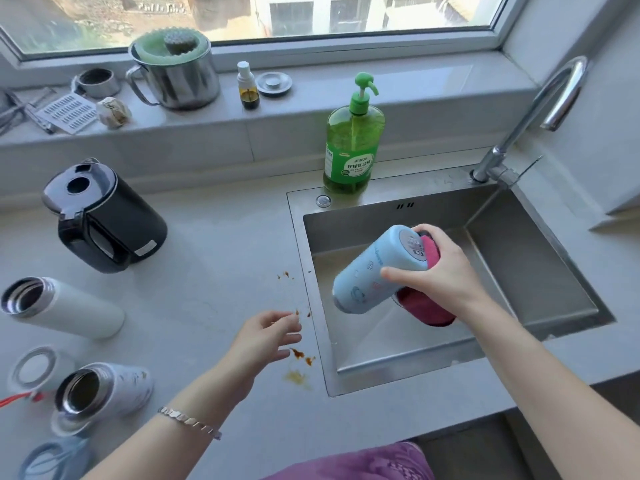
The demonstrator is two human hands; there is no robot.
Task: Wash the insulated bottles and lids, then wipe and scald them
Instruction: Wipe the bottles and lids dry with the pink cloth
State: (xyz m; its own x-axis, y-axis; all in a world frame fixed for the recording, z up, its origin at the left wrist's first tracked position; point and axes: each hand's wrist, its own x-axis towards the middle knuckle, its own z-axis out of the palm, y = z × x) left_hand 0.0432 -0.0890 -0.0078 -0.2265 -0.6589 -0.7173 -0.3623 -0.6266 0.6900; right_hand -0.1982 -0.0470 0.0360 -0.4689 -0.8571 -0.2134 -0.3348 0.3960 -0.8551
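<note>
Across the middle of the frame I see a grey countertop point(214, 258) under a window point(242, 15), with a steel sink point(536, 271) set in at the right. The right hand point(436, 271) grips a blue bottle point(374, 271) and a pink cloth point(426, 310), tilted over the basin with its base toward the upper right. The left hand point(266, 337) hangs with fingers relaxed over brown spills point(301, 355) just beside the sink's left rim. A white bottle point(69, 308) and a patterned bottle point(104, 389) sit at the lower left, well apart from both hands. A broad stretch of counter runs between the black kettle point(104, 216) and the rim.
</note>
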